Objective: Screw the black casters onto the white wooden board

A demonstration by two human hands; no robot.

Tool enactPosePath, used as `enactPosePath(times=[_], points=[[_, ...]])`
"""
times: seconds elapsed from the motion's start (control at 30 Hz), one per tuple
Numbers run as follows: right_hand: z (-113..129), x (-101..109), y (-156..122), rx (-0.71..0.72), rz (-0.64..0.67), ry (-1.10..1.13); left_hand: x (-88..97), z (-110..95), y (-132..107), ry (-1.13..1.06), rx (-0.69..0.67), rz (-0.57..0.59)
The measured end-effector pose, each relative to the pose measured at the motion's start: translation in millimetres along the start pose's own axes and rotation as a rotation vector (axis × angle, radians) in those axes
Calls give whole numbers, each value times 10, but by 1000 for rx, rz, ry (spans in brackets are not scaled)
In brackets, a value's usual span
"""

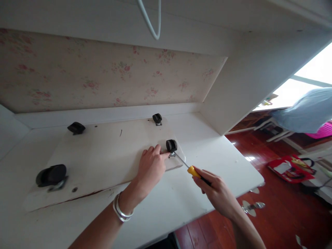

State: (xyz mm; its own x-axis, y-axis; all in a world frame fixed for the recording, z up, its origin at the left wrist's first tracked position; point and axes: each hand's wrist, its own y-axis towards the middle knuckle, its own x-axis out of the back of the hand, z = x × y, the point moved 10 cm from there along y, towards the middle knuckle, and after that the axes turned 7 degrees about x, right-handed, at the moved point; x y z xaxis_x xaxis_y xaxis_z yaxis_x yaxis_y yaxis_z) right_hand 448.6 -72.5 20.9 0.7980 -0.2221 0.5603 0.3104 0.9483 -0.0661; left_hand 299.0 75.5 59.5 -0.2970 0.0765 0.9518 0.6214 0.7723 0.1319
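Note:
My right hand (212,186) is closed around the yellow and black handle of a screwdriver (191,169). The screwdriver's shaft slants up to the left, and its tip is at the metal base of a black swivel caster (171,145). My left hand (153,164), with silver bangles at the wrist, lies over a pale board (111,152). Its thumb-side fingers press against the base of that same caster, and the other fingers are bent. Whatever sits under those fingertips, such as a screw, is too small to make out. The caster stands wheel-up near the board's right end.
Three more casters stand on the board: one back right (157,118), one back left (76,128), one front left (52,175). A white desktop (207,148) lies below, between side panels. A white cable (153,29) hangs above. A red bag (290,169) lies on the reddish floor.

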Motion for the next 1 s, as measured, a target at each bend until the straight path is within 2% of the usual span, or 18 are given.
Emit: enactPosePath(times=[0.6, 0.8, 1.0], points=[[126, -5, 48, 33, -16, -32, -11, -46, -79, 8, 14, 21], [-15, 23, -105, -56, -53, 28, 44, -68, -83, -8, 38, -11], [-32, 43, -252, -99, -91, 78, 46, -75, -30, 55, 32, 7]])
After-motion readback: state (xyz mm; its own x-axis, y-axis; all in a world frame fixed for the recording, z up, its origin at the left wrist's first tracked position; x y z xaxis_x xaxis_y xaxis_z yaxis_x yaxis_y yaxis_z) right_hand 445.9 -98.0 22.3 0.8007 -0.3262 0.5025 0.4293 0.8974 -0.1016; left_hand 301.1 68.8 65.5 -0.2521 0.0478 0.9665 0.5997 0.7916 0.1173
